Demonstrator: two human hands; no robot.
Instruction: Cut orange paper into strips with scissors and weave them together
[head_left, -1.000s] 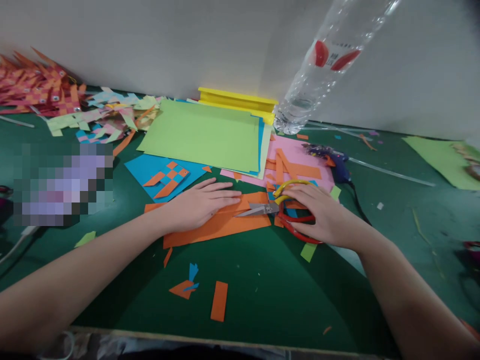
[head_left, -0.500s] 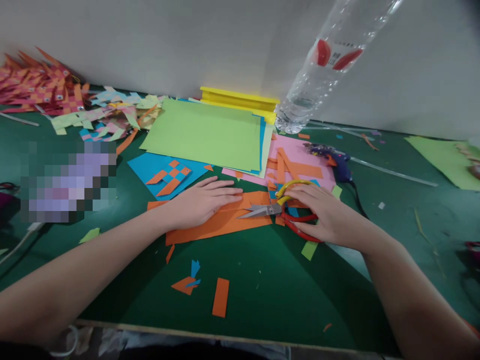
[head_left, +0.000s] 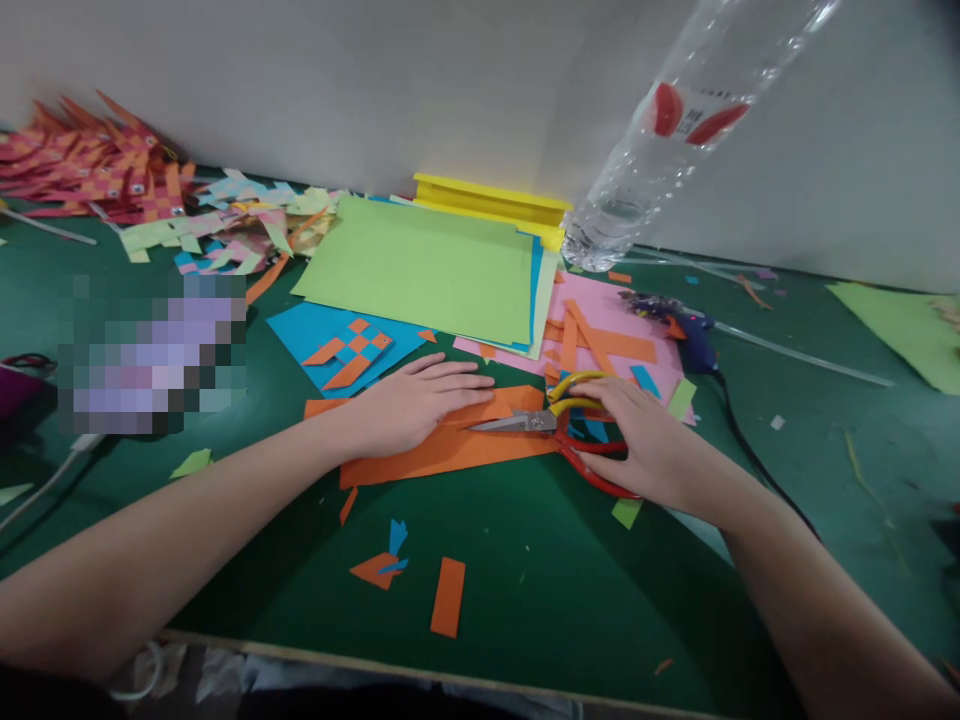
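My left hand (head_left: 416, 405) lies flat with its fingers stretched out on a strip of orange paper (head_left: 450, 455). In my right hand (head_left: 645, 430) is a pair of scissors (head_left: 538, 422) with one yellow and one red handle. Their blades look nearly closed and point left over the orange paper, close to my left fingers. Behind my left hand, a woven blue and orange paper fish (head_left: 358, 350) rests on a blue sheet (head_left: 296, 335).
A stack of green paper (head_left: 427, 270) lies at the back, beside a leaning plastic bottle (head_left: 637, 160). To the right are a pink sheet (head_left: 592, 300) with orange strips and a glue gun (head_left: 697, 345). Woven fish (head_left: 97, 165) are piled far left. Orange scraps (head_left: 448, 597) lie in front.
The scissor blades have come closer together, and the view has shifted slightly. My left hand stays flat on the orange paper.
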